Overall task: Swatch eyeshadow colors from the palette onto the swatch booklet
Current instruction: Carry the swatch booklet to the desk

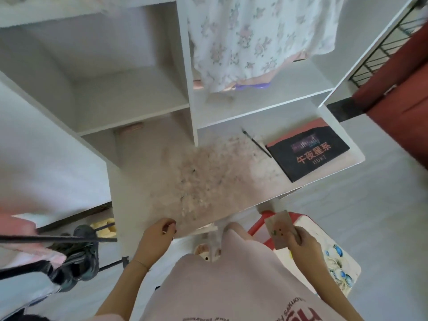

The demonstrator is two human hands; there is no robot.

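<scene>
The black eyeshadow palette (308,150) with a red edge lies closed on the right end of the white desk (143,205). A thin dark brush (256,142) lies just left of it. My right hand (303,242) grips the brown swatch booklet (279,228), held off the desk's front right corner above a red stool; small coloured dots show on its cover. My left hand (157,232) sits at the desk's front edge with fingers curled, pinching something small that I cannot make out.
The desk top is smeared with pinkish stains (201,177). White shelves (129,98) rise behind it, with a floral cloth (257,38) hanging above. A red stool with a patterned cushion (324,249) stands at right. Dark shoes (81,249) lie on the floor at left.
</scene>
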